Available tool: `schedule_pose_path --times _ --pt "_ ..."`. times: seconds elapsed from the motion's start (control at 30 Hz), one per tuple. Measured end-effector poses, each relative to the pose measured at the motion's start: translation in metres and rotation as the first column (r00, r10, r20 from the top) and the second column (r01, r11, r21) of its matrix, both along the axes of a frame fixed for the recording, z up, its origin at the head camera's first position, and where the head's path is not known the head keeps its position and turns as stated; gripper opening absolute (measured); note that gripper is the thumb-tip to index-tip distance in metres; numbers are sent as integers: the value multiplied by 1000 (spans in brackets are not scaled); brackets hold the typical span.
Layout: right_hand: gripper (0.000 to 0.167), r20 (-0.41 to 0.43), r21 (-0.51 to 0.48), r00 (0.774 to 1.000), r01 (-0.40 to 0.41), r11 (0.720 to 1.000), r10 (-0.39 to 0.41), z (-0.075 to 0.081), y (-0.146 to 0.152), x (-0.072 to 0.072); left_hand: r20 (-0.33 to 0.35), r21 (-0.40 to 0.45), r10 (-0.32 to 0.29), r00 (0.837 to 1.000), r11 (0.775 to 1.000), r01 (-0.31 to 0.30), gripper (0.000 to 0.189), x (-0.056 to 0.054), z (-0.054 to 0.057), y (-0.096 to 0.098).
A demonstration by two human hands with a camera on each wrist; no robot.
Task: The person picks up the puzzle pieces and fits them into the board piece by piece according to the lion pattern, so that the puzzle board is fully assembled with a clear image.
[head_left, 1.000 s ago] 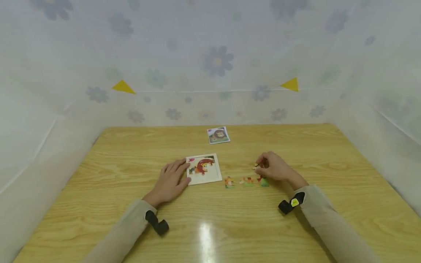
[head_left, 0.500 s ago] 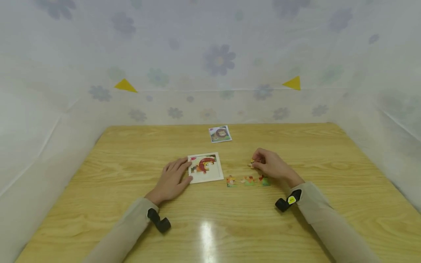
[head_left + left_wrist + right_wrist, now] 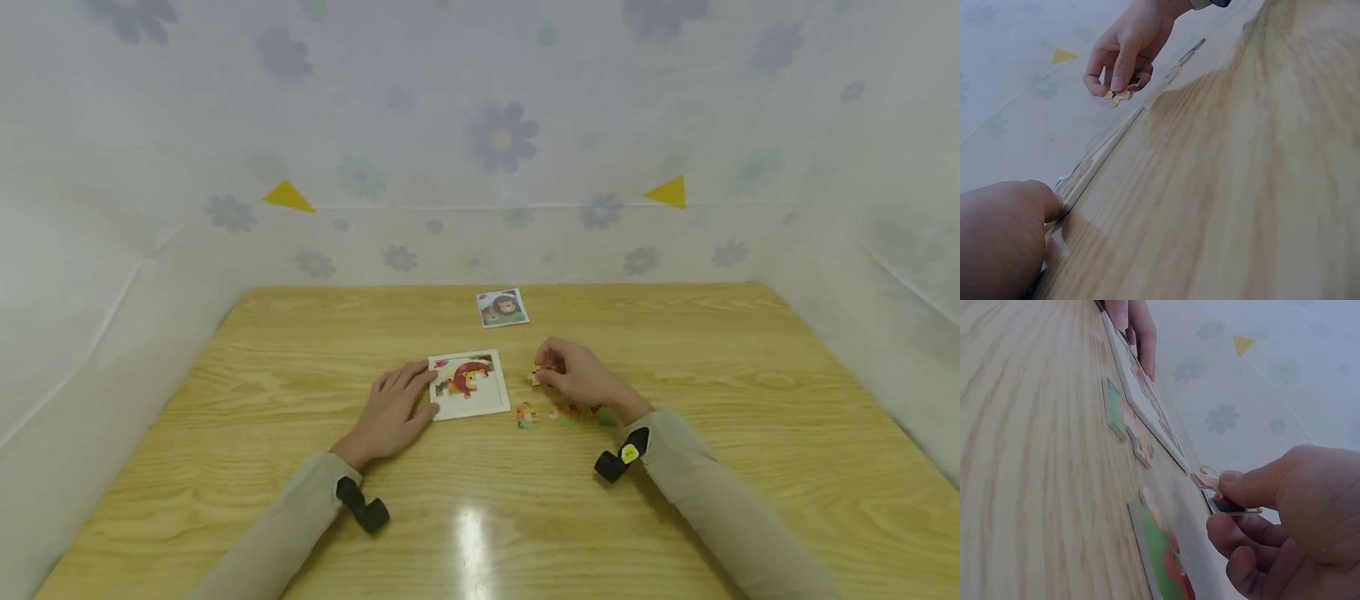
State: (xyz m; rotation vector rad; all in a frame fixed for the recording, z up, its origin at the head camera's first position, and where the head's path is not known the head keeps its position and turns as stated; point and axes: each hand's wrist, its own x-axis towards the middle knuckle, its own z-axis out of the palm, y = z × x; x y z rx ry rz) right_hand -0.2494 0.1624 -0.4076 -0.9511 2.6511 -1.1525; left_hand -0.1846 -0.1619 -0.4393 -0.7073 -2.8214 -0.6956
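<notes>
A puzzle piece [image 3: 1210, 481] is pinched between the thumb and fingers of my right hand [image 3: 573, 372], raised off the table just right of the puzzle frame. My left hand [image 3: 390, 414] lies with extended fingers on the left edge of the white puzzle frame [image 3: 480, 411]. Inside the frame, joined pieces form part of a brown-maned lion [image 3: 467, 379]; the rest of its bed is bare white. Loose on the table below my right hand lie an orange-and-green piece [image 3: 527, 415], a second piece [image 3: 567, 416] and a green piece [image 3: 604, 416], the last two partly covered by that hand.
A lion picture card [image 3: 502, 308] lies farther back on the wooden table [image 3: 337, 333]. White flowered cloth [image 3: 427, 150] hangs behind and at both sides, with two yellow triangles [image 3: 666, 192] on the back. A black wrist camera [image 3: 362, 506] sits on each sleeve.
My right hand has moved left with the pinched puzzle piece, from above the loose pieces toward the frame. My left hand has stayed on the frame's left edge.
</notes>
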Motion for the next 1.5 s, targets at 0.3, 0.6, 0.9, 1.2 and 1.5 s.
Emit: schedule_pose_path --times 0.3,0.6,0.9,1.2,1.5 --pt "7 36 -34 999 -37 999 38 -5 -37 -7 -16 7 8 1000 1000 -8 53 0 -1 -1" --pt "7 78 -24 997 12 1000 -10 -10 -58 -4 2 0 -1 1000 1000 1 54 -1 -3 3" --pt "8 36 16 999 35 999 -35 -8 -72 -4 -9 -7 15 1000 1000 -15 54 0 -4 3" --pt "6 10 72 994 106 992 -107 -9 -83 1 -1 11 18 1000 1000 -18 53 3 -4 2" --pt "12 -51 125 974 226 966 -221 -5 -87 5 1 7 10 1000 1000 -10 53 -1 -2 6"
